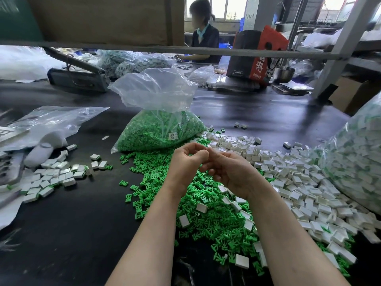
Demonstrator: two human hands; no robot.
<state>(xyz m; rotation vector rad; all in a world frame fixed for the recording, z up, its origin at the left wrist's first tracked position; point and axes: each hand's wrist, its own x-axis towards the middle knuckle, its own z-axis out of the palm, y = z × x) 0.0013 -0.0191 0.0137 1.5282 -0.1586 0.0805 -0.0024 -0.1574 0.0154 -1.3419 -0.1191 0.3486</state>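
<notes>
Apparently this was an assembly bench, with green inserts going into white shells. At the far left lay a small heap of finished tiles (51, 178), white with green showing at the edges, beside a flat clear bag (57, 118). That heap was nearer the left hand and well apart from both.

Next came an open bag of green pieces (160, 129), slumped on the dark table (82, 234). It bore a small white label (173, 135) whose print was too small to read.

The left hand (185, 164) and the right hand (231, 172) met fingertip to fingertip above the loose green pieces (216, 219). Both had their fingers curled in tight. I could not tell whether they pinched a part between them, as the knuckles hid it. The green pile sat directly under the hands and spread back toward the person, so either hand would reach it by dropping straight down.

The white shells (299, 182) lay to the right, nearest the right hand. They were oblong and strewn with their long axes at every angle, so one would need turning before it was fitted.

Farthest right bulged a large bag of white shells (354, 162). Behind, a red and black carton (261, 60) carried big white characters, one of which looked like 潮.
</notes>
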